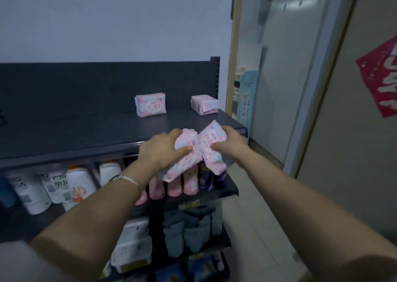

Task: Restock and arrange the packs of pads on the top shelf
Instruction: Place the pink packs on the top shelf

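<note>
Holding two pink packs of pads just above the front edge of the top shelf (pixel 86 131), I have one in each hand. My left hand (pixel 163 150) curls round the left pack (pixel 184 163) and my right hand (pixel 229 144) grips the right pack (pixel 211 146), the two touching. A standing pack (pixel 150 104) sits at the back of the top shelf and a corner pack (pixel 204 107) lies at its back right end. With so much of the shelf bare, I judge restocking barely begun. These two need placing, then the row needs lining up.
</note>
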The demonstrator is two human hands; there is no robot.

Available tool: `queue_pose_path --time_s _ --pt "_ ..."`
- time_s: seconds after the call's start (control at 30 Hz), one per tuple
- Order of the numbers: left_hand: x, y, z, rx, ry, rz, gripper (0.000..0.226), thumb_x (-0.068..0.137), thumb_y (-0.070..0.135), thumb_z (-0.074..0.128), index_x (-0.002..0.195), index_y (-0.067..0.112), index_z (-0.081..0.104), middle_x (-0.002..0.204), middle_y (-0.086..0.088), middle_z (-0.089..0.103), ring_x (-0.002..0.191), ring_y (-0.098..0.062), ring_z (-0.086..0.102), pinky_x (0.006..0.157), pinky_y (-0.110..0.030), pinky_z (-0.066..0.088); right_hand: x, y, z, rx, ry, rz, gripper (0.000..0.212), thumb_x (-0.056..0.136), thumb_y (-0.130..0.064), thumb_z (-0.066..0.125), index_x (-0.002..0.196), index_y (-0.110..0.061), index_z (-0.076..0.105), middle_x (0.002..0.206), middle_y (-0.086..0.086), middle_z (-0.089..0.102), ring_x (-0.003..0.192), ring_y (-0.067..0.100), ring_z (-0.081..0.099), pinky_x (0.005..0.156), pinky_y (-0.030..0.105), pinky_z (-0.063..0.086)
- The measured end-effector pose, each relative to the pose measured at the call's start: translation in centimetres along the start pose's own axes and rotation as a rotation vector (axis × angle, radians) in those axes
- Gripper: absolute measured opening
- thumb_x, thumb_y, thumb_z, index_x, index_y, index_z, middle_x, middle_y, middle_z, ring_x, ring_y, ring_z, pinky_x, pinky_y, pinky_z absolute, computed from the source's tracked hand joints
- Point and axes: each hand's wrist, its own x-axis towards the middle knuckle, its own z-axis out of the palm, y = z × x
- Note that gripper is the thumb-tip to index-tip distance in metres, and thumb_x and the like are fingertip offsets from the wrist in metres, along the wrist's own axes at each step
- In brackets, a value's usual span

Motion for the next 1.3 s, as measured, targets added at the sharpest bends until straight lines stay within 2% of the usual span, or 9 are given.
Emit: queue_pose_path --time_s 0.17,0.37,0.5,0.67,0.8,0.93,1.03,1.17,1.3 --pt "-4.9 1.0 6.3 -0.099 -0.154 -0.049 0.069 0.083 0.066 0.049 0.14 0.031 0.033 0.132 -0.008 0.051 0.117 -0.03 0.05 0.091 -0.041 0.045 -3.6 6.0 1.9 -0.165 -0.063 0.059 0.077 0.078 -0.027 0.069 0.143 -0.033 0.03 0.132 0.004 0.052 0.114 0.03 0.053 0.096 0.042 0.046" --pt "-9.0 1.0 12.3 -0.176 -0.293 -0.012 0.071 0.085 0.059 0.054 0.143 0.025 0.031 0.136 -0.009 0.048 0.12 -0.03 0.048 0.094 -0.04 0.042 -6.3 14.0 6.2 -0.295 -0.13 0.141 0.083 0.065 -0.049 0.063 0.14 -0.034 0.032 0.127 0.008 0.055 0.112 0.035 0.055 0.094 0.045 0.047" --pt "-12.4 -0.5 17.4 -0.211 -0.477 0.003 0.072 0.087 0.055 0.055 0.146 0.025 0.028 0.14 -0.008 0.045 0.123 -0.029 0.047 0.095 -0.038 0.043 -8.8 19.2 9.8 -0.274 -0.229 0.255 0.075 0.079 -0.036 0.069 0.142 -0.022 0.031 0.128 0.014 0.053 0.114 0.035 0.053 0.094 0.042 0.046" --pt "-16.5 -3.7 24.4 -0.186 -0.62 -0.037 0.074 0.087 0.054 0.056 0.145 0.02 0.027 0.133 -0.014 0.047 0.116 -0.034 0.048 0.091 -0.042 0.045 -12.3 23.9 15.4 -0.293 -0.244 0.431 0.07 0.078 -0.04 0.066 0.138 -0.028 0.033 0.125 0.013 0.054 0.112 0.036 0.054 0.093 0.043 0.047" --pt "-20.6 -5.9 29.7 -0.161 -0.683 0.024 0.074 0.086 0.049 0.057 0.144 0.016 0.027 0.134 -0.011 0.045 0.12 -0.032 0.045 0.097 -0.039 0.037 -16.2 27.6 19.9 -0.292 -0.226 0.525 0.071 0.081 -0.038 0.064 0.142 -0.031 0.028 0.129 0.013 0.049 0.117 0.037 0.05 0.099 0.046 0.043" --pt "-25.7 -7.6 35.5 -0.225 -0.816 -0.015 0.087 0.073 0.064 0.051 0.142 0.015 0.033 0.139 -0.011 0.044 0.124 -0.03 0.044 0.1 -0.038 0.039 -20.9 33.0 24.4 -0.281 -0.234 0.651 0.071 0.082 -0.032 0.062 0.144 -0.031 0.026 0.131 0.012 0.047 0.118 0.037 0.048 0.099 0.044 0.042" --pt "-30.6 -8.9 42.0 -0.211 -0.885 -0.059 0.083 0.077 0.06 0.059 0.143 0.017 0.034 0.142 -0.009 0.041 0.127 -0.028 0.04 0.101 -0.037 0.038 -24.1 38.9 28.3 -0.271 -0.252 0.755 0.07 0.083 -0.032 0.063 0.143 -0.027 0.028 0.132 0.012 0.047 0.118 0.036 0.049 0.099 0.043 0.042" --pt "-37.7 -9.9 52.9 -0.106 -0.912 -0.076 0.069 0.084 0.052 0.06 0.14 0.022 0.032 0.141 -0.001 0.038 0.129 -0.027 0.033 0.1 -0.043 0.037 -28.5 48.6 35.0 -0.266 -0.278 0.828 0.068 0.082 -0.032 0.065 0.141 -0.023 0.03 0.127 0.012 0.051 0.114 0.036 0.052 0.094 0.041 0.044" --pt "-44.9 -11.0 64.6 -0.106 -0.929 -0.073 0.067 0.082 0.047 0.064 0.137 0.019 0.036 0.137 -0.003 0.042 0.124 -0.029 0.036 0.098 -0.045 0.039 -33.0 58.8 42.0 -0.271 -0.33 0.86 0.071 0.084 -0.034 0.066 0.143 -0.022 0.029 0.126 0.013 0.046 0.112 0.035 0.052 0.093 0.044 0.046"
